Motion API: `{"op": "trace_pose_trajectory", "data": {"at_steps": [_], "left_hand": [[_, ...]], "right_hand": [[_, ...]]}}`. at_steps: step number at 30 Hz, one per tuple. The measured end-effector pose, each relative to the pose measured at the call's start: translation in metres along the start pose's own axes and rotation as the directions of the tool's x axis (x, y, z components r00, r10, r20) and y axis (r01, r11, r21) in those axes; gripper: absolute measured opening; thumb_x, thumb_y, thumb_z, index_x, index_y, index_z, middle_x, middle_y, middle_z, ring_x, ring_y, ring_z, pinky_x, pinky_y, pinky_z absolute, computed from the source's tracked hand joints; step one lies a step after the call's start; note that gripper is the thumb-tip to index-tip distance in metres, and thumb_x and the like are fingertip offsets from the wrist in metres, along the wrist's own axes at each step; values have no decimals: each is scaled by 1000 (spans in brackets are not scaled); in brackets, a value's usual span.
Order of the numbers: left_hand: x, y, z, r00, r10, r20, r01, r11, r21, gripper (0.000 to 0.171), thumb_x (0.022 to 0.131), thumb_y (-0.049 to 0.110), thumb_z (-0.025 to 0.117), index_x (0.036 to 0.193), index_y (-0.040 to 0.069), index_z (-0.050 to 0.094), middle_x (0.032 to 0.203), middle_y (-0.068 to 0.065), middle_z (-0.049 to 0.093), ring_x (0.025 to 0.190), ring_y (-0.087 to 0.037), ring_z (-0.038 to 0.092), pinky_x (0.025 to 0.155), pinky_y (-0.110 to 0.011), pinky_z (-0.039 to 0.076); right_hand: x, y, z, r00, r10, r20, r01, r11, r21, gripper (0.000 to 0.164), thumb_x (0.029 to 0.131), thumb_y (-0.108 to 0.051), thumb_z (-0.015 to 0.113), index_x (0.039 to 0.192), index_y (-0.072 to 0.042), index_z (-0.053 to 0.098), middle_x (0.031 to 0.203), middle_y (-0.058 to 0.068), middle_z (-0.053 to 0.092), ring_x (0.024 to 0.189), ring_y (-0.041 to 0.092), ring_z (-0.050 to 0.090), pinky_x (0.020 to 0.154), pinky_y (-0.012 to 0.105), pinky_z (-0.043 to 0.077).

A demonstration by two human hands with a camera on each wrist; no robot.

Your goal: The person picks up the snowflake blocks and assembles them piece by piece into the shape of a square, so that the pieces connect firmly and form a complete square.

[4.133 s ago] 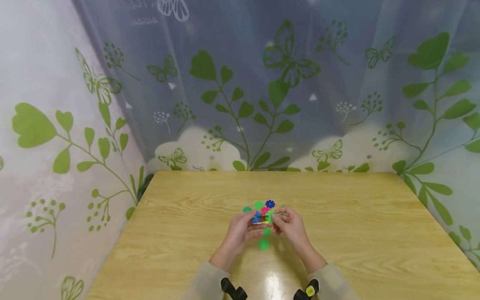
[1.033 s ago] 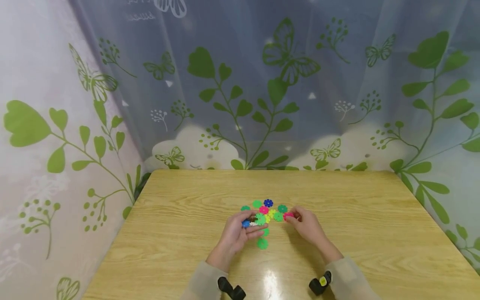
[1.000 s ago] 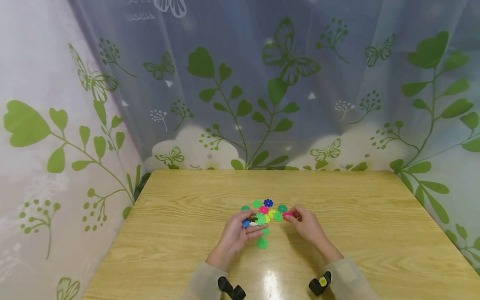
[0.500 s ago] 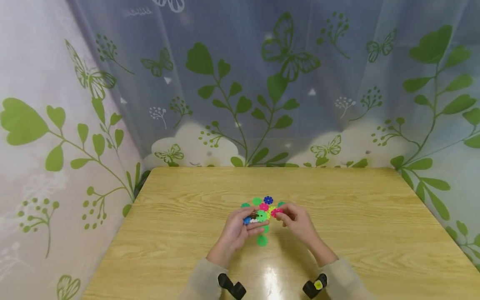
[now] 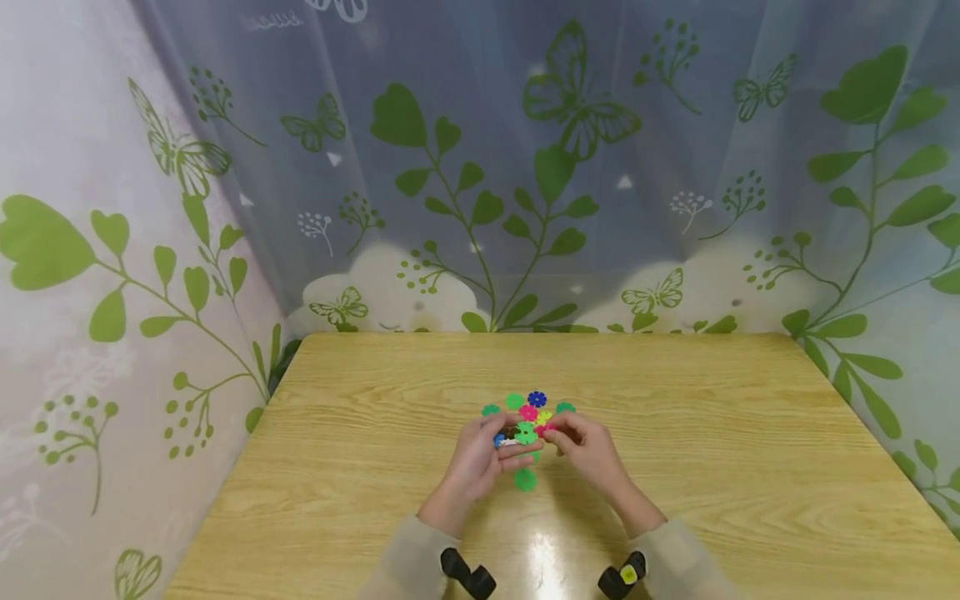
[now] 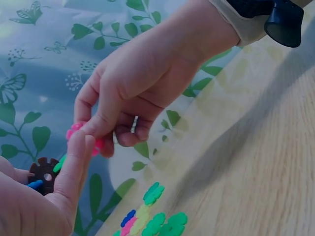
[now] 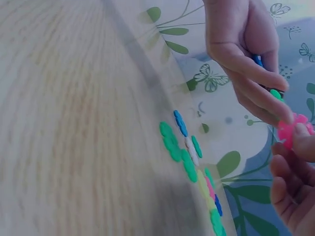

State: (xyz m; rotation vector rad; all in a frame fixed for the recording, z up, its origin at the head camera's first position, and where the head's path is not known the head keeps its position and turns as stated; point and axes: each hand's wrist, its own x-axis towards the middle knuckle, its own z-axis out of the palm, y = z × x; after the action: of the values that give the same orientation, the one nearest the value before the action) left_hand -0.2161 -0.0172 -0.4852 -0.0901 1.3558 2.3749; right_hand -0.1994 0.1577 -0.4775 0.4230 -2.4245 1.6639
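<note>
My left hand [image 5: 474, 458] grips a small joined piece of plastic snowflake discs. A brown disc [image 6: 45, 173], a bit of a blue disc [image 7: 258, 60] and a green disc [image 5: 526, 432] show in it; the fingers hide the rest. Thumb and fingers of my right hand [image 5: 591, 454] pinch a pink snowflake disc [image 7: 290, 131] right at the edge of the green one. Both hands are raised over the table, close together. In the left wrist view, the left fingers partly cover the pink disc [image 6: 76, 130].
Several loose snowflake discs lie on the wooden table [image 5: 337, 467] beneath and beyond the hands, among them a dark blue disc [image 5: 537, 400], a yellow disc [image 5: 543, 417] and a green disc [image 5: 525, 480] on the near side. A patterned curtain [image 5: 465, 167] hangs behind the table.
My right hand has picked the pink disc up from the right of the loose discs and brought it left to the green disc. My left hand keeps its hold, nearly in place.
</note>
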Motion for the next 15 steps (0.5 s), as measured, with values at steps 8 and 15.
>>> {"op": "trace_pose_trajectory", "data": {"at_steps": [8,15], "left_hand": [[-2,-4,6,996,80,-27,-79,996,38,50,100,36,42,118,-11,46,109,-24,54,88,-35,66,73,-38,57],[0,-4,5,998,64,1,-64,998,0,39,99,32,46,109,-5,53,107,-24,56,88,-36,65,78,-47,53]], "right_hand": [[-7,-16,10,978,-157,-135,156,988,-17,8,79,14,63,80,6,63,71,16,62,59,32,57,49,26,51],[-2,9,14,981,-146,-127,151,988,29,9,82,9,64,82,0,66,74,7,64,63,17,59,55,29,55]]}}
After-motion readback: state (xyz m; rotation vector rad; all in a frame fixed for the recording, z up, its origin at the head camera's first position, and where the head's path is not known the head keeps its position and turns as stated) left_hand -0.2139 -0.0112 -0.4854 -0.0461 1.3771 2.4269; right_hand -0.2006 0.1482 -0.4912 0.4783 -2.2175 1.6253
